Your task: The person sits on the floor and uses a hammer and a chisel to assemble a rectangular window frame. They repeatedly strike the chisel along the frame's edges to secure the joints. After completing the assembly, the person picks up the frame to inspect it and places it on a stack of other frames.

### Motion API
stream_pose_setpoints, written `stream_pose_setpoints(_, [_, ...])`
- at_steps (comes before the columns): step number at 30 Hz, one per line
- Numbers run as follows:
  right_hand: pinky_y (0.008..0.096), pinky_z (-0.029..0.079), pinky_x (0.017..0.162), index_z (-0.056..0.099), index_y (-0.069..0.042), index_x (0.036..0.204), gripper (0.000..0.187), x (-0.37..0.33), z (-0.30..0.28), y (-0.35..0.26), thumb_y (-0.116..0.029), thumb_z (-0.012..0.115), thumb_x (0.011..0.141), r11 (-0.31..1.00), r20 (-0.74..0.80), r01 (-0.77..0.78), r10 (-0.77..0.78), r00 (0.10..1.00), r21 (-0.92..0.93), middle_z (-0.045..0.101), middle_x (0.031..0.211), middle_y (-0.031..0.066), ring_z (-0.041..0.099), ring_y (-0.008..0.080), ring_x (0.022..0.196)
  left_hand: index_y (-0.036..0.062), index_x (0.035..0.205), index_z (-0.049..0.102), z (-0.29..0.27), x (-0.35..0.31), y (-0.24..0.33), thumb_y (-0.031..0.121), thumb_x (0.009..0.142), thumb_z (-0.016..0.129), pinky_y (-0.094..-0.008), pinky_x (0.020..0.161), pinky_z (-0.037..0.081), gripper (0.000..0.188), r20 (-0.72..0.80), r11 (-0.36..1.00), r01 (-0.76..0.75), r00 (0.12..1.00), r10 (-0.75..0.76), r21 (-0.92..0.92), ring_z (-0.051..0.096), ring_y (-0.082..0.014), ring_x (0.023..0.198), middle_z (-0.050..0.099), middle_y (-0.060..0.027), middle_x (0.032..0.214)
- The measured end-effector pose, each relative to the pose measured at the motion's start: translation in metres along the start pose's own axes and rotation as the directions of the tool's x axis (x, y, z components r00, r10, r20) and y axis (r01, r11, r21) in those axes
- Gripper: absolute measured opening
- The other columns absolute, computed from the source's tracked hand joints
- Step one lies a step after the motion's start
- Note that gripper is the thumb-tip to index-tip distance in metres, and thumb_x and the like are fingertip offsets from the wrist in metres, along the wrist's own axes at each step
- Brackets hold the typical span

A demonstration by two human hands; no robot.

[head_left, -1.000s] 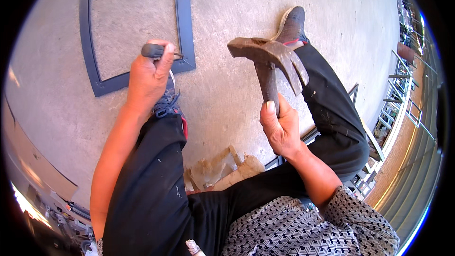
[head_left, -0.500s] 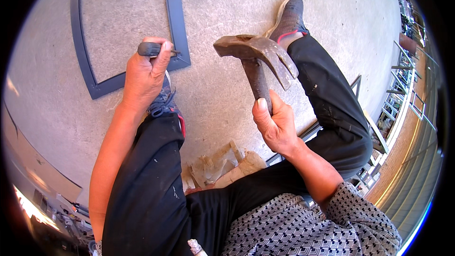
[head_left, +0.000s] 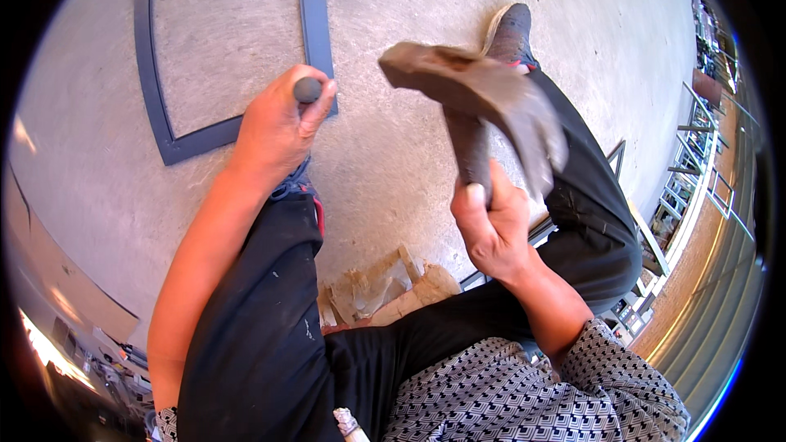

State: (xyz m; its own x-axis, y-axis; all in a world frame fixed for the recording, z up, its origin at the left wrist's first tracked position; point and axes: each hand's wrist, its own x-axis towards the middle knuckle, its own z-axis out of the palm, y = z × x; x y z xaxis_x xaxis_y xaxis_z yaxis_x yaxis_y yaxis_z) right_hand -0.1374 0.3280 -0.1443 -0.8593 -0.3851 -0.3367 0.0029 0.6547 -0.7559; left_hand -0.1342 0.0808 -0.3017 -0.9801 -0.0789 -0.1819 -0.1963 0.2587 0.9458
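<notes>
My left hand (head_left: 281, 125) grips a screwdriver (head_left: 308, 90) by its dark handle. The round butt of the handle faces up, and the fist hides the shaft. Below it lies a dark grey metal frame (head_left: 316, 20) on the concrete floor, its near right corner beside my fingers. Whether the tip touches the frame is hidden. My right hand (head_left: 494, 229) is closed around the handle of a worn claw hammer (head_left: 471, 86), thumb along the shaft. The hammer is raised to the right of the screwdriver, its head blurred by motion and its claw toward my right leg.
My shoe (head_left: 509, 33) and black-trousered legs (head_left: 254, 319) flank the work spot. Torn brown wrapping (head_left: 385, 286) lies on the floor between them. More metal frames (head_left: 684, 180) stand along the right, and clutter fills the lower left edge.
My left hand has moved slightly right, and the screwdriver has turned from lying sideways to butt-up. The hammer has come up closer and a little to the right.
</notes>
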Motion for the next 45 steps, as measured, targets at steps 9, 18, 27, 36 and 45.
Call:
stream_pose_setpoints(9, [0.0414,0.049,0.058,0.061,0.000,0.106,0.035,0.004,0.018,0.005,-0.035,0.062,0.107,0.974,0.037,-0.052,0.062,0.997,-0.222,0.057,0.064,0.0135,0.061,0.0259,0.058,0.0094,0.098,0.054,0.003,0.003,-0.003,0.009,0.094,0.067,-0.0434,0.074,0.053,0.013,0.064,0.929,-0.325,0.946,0.318,0.176,0.065,-0.0359,0.088,0.063,-0.0117,0.090])
stream_pose_setpoints(18, [0.0328,0.043,0.052,0.058,-0.005,0.094,0.042,-0.005,0.021,0.047,-0.044,0.059,0.108,0.902,0.022,-0.417,0.418,0.908,0.111,0.054,0.064,-0.0005,0.049,0.0093,0.056,0.0091,0.104,0.066,-0.022,-0.007,0.002,0.026,0.106,0.065,-0.0354,0.075,0.055,0.017,-0.072,0.991,0.126,0.989,-0.128,-0.034,0.068,-0.0212,0.080,0.070,-0.0081,0.091])
stream_pose_setpoints(27, [0.0262,0.030,0.040,0.045,-0.017,0.088,0.041,0.016,0.042,0.091,-0.050,0.063,0.105,0.431,0.346,-0.768,0.711,0.612,0.473,0.040,0.058,-0.0076,0.034,0.0051,0.044,0.0013,0.104,0.065,-0.086,-0.051,-0.064,0.028,0.108,0.061,-0.0284,0.075,0.056,0.027,-0.682,0.976,0.093,0.701,-0.206,-0.199,0.063,-0.0108,0.079,0.070,-0.0059,0.092])
stream_pose_setpoints(36, [0.0277,0.034,0.041,0.041,-0.019,0.087,0.042,0.017,0.071,0.148,-0.051,0.064,0.104,0.288,0.399,-0.816,0.759,0.514,0.501,0.038,0.058,-0.0064,0.035,0.0076,0.043,0.0032,0.093,0.064,-0.096,-0.099,-0.141,0.045,0.098,0.071,-0.0328,0.065,0.058,0.043,-0.586,0.706,0.685,0.503,-0.636,-0.179,0.057,-0.0126,0.066,0.057,-0.0014,0.077])
stream_pose_setpoints(45, [0.0328,0.042,0.044,0.044,-0.014,0.089,0.041,0.013,0.079,0.156,-0.047,0.065,0.103,0.414,0.271,-0.808,0.793,0.546,0.419,0.046,0.060,-0.0004,0.044,0.0126,0.045,0.0024,0.086,0.063,-0.085,-0.071,-0.145,0.050,0.090,0.081,-0.0383,0.061,0.058,0.051,-0.296,0.369,0.651,0.225,-0.928,-0.663,0.057,-0.0181,0.066,0.058,-0.0064,0.077])
